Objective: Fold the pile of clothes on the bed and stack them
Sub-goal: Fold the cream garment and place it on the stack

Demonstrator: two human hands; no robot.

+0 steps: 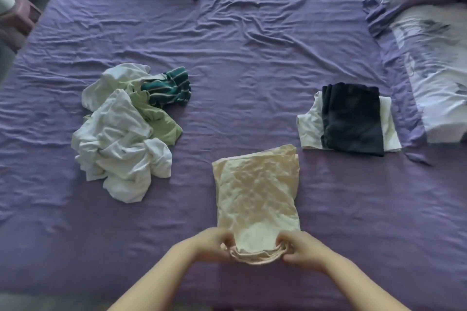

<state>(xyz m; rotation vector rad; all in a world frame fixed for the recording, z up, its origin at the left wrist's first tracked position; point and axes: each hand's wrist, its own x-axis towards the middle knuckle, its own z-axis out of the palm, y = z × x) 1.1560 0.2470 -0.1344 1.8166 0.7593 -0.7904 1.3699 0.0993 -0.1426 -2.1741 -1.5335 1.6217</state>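
- i have the cream garment (256, 194) laid out long and narrow on the purple bed sheet (252, 58), straight in front of me, its side folds already in.
- my left hand (211, 245) pinches the near left corner of it, fingers curled into the bunched hem; my right hand (302, 251) does the same at the near right corner.
- i judge the step in hand to be the crosswise fold: bringing this near end up and over toward the far edge.
- the next move calls for both corners rising together and level, so the layers in my grip do not slide apart, then landing square on the far edge.
- the folded stack (350, 120), a dark piece on top of white ones, sits well apart to the right; that looks like where this one goes.
- the unfolded pile (123, 134) of white, pale green and striped teal clothes lies to the left, so much of the task remains.
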